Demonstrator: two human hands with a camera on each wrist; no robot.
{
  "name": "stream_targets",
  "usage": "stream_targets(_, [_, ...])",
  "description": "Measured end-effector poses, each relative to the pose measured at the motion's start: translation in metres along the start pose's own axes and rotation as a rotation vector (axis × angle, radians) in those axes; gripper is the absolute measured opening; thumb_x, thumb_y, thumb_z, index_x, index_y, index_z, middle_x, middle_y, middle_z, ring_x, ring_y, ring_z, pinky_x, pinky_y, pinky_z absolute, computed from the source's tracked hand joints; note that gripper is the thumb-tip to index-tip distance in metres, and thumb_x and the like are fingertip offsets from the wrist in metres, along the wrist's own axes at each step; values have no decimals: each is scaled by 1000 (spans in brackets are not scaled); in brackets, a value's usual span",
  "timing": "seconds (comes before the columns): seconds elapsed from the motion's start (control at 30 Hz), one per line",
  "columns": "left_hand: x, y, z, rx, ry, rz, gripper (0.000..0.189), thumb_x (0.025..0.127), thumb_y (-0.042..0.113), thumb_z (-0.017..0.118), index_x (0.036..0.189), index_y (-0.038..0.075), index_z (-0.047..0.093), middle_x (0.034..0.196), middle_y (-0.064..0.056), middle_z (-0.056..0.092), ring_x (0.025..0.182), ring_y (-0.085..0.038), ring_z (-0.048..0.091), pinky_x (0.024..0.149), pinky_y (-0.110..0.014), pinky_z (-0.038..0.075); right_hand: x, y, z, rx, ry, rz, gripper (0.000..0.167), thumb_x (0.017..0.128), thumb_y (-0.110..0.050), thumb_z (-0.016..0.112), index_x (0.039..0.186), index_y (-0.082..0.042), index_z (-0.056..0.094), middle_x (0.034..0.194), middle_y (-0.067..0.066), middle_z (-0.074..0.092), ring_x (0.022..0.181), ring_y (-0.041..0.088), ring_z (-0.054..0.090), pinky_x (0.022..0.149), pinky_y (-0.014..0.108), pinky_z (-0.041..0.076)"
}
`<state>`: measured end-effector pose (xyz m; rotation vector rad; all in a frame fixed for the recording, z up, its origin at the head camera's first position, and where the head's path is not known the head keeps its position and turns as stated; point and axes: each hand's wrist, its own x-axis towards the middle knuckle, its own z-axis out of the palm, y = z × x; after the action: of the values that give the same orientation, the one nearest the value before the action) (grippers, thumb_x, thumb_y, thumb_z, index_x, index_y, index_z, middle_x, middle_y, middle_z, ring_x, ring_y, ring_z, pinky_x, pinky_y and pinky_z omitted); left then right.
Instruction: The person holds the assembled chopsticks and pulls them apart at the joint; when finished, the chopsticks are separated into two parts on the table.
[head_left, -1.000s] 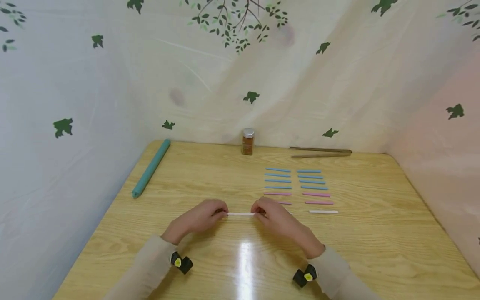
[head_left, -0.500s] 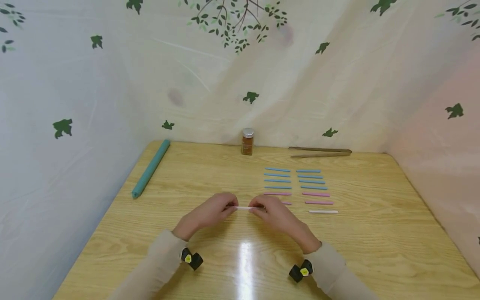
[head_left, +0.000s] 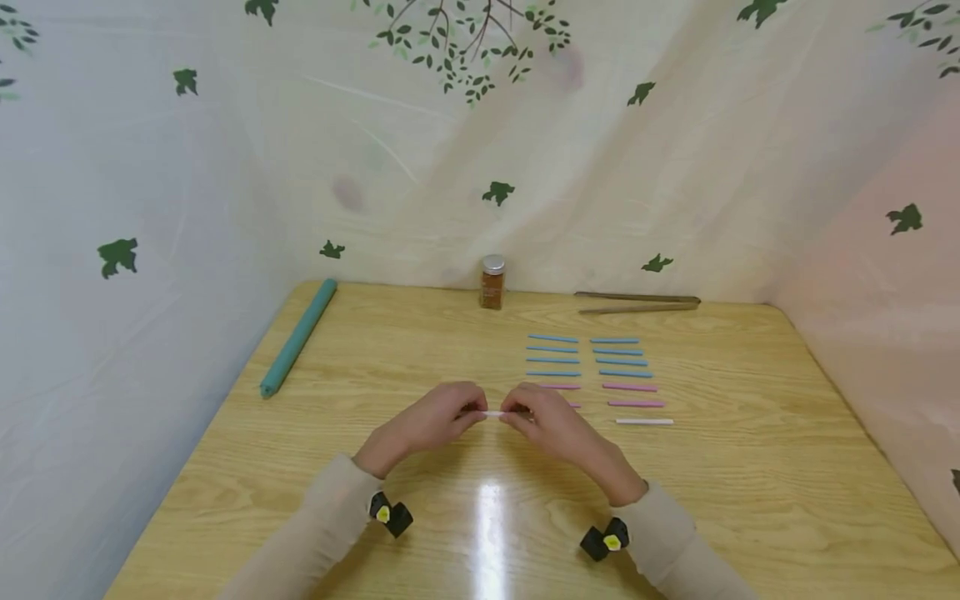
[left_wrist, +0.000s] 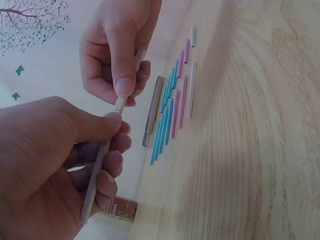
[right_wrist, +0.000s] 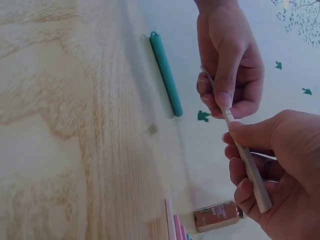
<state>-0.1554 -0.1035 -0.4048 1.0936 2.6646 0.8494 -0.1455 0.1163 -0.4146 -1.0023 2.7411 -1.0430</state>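
Observation:
A slim white stick (head_left: 493, 413), possibly chalk, is held between both hands above the middle of the table. My left hand (head_left: 431, 417) pinches it from the left, thumb on top and fingers curled beneath. From the other side my right hand (head_left: 551, 425) pinches the same stick, its thumb close to the left thumb. Only a short piece of the white stick (left_wrist: 120, 104) shows between the hands in the left wrist view. One end of the white stick (right_wrist: 261, 192) sticks out below the right palm in the right wrist view.
Blue sticks (head_left: 553, 361), pink sticks (head_left: 636, 404) and white sticks (left_wrist: 191, 92) lie in two columns at right. Behind stand a spice jar (head_left: 492, 285) and metal tongs (head_left: 637, 303). A teal roll (head_left: 300, 337) lies along the left edge. Patterned cloth (head_left: 420, 167) surrounds the table (head_left: 750, 467).
Both hands have come closer together along the white stick, mainly the left hand moving right. The exposed piece between them has become shorter, and the stick sits slightly farther from the person.

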Motion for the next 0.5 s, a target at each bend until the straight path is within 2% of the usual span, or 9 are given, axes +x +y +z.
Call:
stream_targets(0.33, [0, -4, 3, -14, 36, 77, 7, 95, 11, 58, 89, 11, 62, 80, 4, 58, 68, -4, 47, 61, -19, 42, -6, 2, -1, 1, -14, -43, 6, 96, -17, 57, 92, -14, 61, 83, -6, 56, 70, 5, 48, 63, 21, 45])
stream_targets(0.5, [0, -2, 3, -20, 51, 73, 8, 95, 12, 58, 87, 13, 61, 77, 6, 56, 66, -4, 46, 60, -19, 41, -8, 2, -2, -7, 0, -61, 5, 96, -15, 57, 92, -15, 60, 83, -5, 55, 70, 5, 47, 64, 21, 45])
